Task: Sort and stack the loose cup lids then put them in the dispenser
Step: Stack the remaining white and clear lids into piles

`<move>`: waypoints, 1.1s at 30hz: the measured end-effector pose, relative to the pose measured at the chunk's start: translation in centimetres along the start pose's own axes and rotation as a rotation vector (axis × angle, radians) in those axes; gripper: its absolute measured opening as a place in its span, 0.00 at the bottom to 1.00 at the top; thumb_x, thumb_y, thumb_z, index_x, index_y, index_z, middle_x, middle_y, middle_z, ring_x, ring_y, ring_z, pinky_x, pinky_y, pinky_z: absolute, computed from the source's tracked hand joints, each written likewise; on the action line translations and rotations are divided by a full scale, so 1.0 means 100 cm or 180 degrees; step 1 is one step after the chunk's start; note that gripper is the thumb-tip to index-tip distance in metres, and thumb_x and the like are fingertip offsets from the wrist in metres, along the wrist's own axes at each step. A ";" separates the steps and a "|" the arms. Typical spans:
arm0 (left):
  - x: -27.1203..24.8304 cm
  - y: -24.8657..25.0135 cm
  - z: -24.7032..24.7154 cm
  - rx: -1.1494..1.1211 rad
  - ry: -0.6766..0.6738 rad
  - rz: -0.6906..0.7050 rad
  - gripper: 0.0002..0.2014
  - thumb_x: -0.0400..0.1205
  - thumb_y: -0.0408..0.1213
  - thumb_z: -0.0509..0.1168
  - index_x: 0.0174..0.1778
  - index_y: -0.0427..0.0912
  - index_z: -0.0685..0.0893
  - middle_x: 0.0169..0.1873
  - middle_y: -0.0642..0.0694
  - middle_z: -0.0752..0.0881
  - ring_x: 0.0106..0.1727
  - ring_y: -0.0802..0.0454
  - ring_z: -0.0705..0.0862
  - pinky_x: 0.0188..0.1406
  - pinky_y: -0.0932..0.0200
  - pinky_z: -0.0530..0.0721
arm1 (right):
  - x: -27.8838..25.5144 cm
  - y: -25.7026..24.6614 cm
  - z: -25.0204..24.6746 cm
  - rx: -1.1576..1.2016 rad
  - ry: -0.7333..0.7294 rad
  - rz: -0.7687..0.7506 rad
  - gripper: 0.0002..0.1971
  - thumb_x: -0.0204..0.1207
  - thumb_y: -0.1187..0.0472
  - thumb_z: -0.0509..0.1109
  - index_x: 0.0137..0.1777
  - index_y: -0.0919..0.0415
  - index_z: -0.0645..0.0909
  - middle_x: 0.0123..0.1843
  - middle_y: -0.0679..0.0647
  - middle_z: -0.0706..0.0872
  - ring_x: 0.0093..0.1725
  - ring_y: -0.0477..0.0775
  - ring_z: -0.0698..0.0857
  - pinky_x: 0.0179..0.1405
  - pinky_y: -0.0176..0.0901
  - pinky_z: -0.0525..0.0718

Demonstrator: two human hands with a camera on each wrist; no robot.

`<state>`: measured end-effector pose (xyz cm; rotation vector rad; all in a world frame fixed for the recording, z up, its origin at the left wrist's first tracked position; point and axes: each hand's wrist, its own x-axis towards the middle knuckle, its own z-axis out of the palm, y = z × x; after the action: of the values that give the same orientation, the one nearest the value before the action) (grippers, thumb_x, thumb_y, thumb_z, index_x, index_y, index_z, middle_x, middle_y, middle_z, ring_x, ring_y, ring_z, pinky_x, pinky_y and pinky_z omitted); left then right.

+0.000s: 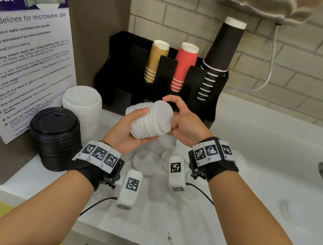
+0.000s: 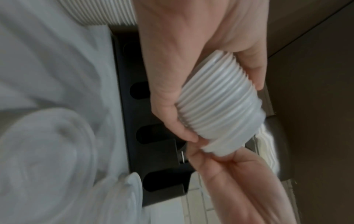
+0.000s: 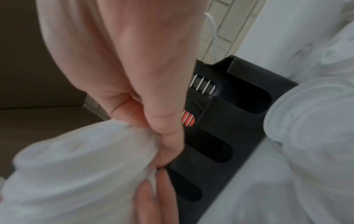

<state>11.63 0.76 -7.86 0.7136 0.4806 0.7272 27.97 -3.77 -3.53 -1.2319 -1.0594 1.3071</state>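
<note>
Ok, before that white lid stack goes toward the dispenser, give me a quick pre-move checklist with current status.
1. Left hand grips the white lid stack round its side: ok.
2. Right hand pinches the stack's top end: ok.
3. Lids nested evenly in the held stack: ok, ridges look regular in the left wrist view.
4. Free lower slot in the dispenser: cannot tell which slot fits.
5. Path clear of clear lids on the counter: ok, the stack is held above them.
6. Black lid stack and other white stack upright: ok.
</note>
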 end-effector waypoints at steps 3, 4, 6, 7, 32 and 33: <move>-0.002 -0.005 0.006 0.0005 -0.0149 -0.0067 0.22 0.77 0.44 0.66 0.67 0.43 0.80 0.58 0.39 0.88 0.58 0.43 0.88 0.51 0.47 0.89 | -0.008 0.005 0.003 -0.0286 -0.0018 -0.0050 0.31 0.69 0.81 0.54 0.62 0.46 0.76 0.47 0.58 0.78 0.43 0.52 0.81 0.33 0.39 0.83; -0.003 -0.006 0.007 0.0006 -0.0172 -0.0084 0.22 0.77 0.44 0.66 0.67 0.42 0.80 0.58 0.39 0.88 0.58 0.44 0.88 0.51 0.47 0.89 | -0.010 0.006 0.004 -0.0350 -0.0023 -0.0036 0.29 0.71 0.78 0.56 0.63 0.46 0.77 0.50 0.57 0.79 0.47 0.53 0.82 0.36 0.40 0.83; -0.005 -0.009 0.009 0.0079 -0.0143 -0.0103 0.26 0.77 0.45 0.66 0.72 0.41 0.77 0.63 0.38 0.86 0.63 0.42 0.86 0.58 0.44 0.87 | -0.013 0.007 0.005 -0.0347 0.0021 0.0003 0.25 0.75 0.72 0.59 0.66 0.47 0.77 0.57 0.56 0.80 0.54 0.54 0.81 0.44 0.43 0.84; -0.005 -0.011 0.010 0.0138 -0.0110 -0.0108 0.29 0.77 0.45 0.65 0.75 0.41 0.75 0.67 0.36 0.83 0.67 0.39 0.83 0.63 0.42 0.83 | -0.015 0.008 0.004 -0.0312 0.0045 0.0016 0.23 0.77 0.70 0.60 0.67 0.46 0.76 0.59 0.56 0.80 0.57 0.55 0.81 0.47 0.44 0.85; -0.014 -0.004 -0.016 0.0487 0.0437 0.0111 0.16 0.82 0.47 0.65 0.63 0.45 0.82 0.54 0.43 0.90 0.53 0.49 0.90 0.47 0.52 0.88 | -0.013 0.016 0.015 -0.1548 0.0724 0.0194 0.15 0.85 0.52 0.59 0.61 0.63 0.76 0.49 0.56 0.85 0.49 0.53 0.86 0.38 0.41 0.88; -0.014 0.000 -0.019 0.0349 0.0513 0.0137 0.15 0.83 0.46 0.64 0.63 0.45 0.81 0.53 0.44 0.90 0.52 0.49 0.90 0.46 0.52 0.88 | -0.012 0.018 0.016 -0.1995 0.0613 0.0267 0.16 0.85 0.54 0.58 0.59 0.65 0.79 0.48 0.57 0.85 0.49 0.54 0.84 0.42 0.43 0.86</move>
<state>9.49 0.49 -8.91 0.7731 0.6576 0.8071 26.17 -5.11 -5.00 -1.8411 -1.3358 0.9103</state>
